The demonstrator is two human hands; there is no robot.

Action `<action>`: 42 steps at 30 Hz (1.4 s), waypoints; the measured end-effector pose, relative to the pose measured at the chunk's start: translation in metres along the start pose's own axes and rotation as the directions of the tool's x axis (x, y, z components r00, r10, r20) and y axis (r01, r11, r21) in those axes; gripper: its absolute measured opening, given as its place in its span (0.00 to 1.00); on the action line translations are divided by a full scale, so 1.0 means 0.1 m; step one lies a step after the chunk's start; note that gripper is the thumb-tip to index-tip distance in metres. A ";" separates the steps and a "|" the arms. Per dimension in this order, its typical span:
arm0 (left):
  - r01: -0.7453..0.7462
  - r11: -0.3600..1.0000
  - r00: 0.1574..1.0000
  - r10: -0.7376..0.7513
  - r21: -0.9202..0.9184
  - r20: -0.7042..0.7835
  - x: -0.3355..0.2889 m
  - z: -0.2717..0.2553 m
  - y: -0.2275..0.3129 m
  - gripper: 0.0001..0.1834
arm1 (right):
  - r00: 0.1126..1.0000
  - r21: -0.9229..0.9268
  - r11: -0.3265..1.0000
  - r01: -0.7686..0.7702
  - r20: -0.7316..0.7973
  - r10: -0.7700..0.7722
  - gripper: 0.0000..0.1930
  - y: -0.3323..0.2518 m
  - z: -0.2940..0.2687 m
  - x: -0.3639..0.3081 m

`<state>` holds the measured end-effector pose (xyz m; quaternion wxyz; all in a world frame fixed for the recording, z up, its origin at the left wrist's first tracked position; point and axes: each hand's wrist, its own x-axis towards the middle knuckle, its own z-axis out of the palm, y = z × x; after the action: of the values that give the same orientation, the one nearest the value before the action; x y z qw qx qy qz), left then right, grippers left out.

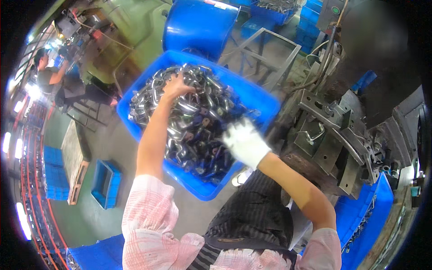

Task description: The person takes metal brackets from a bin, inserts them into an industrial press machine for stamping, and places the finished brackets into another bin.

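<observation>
A blue plastic crate [262,100] in front of me is heaped with shiny bent metal tube pieces [189,109], some with flattened, holed ends. My bare left hand [175,87] rests on the far part of the heap, fingers spread among the pieces; no piece is clearly gripped. My right hand [245,143], in a white glove, is over the crate's right side near the rim. Its fingers are smeared by motion, and whether they hold anything does not show.
To the right stands a metal press or fixture [333,155] with a bent metal piece [316,134] on it. A blue drum [200,27] and a metal frame [283,67] stand beyond the crate. Leftward are a blue bin [106,184], a wooden pallet [74,157] and a seated person [50,76].
</observation>
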<state>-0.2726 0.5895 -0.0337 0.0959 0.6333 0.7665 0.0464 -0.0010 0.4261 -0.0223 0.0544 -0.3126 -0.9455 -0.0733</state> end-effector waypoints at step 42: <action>-0.714 0.343 0.509 0.853 0.611 0.116 -1.53 0.17 0.59 0.21 | 0.902 0.312 0.887 -0.341 -0.159 0.402 0.14 -0.33 -0.25 -1.96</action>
<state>-0.1852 0.4500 -0.0256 -0.2266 0.9083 0.3419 -0.0820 0.1377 0.2813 -0.0305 0.2145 -0.4679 -0.8566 0.0371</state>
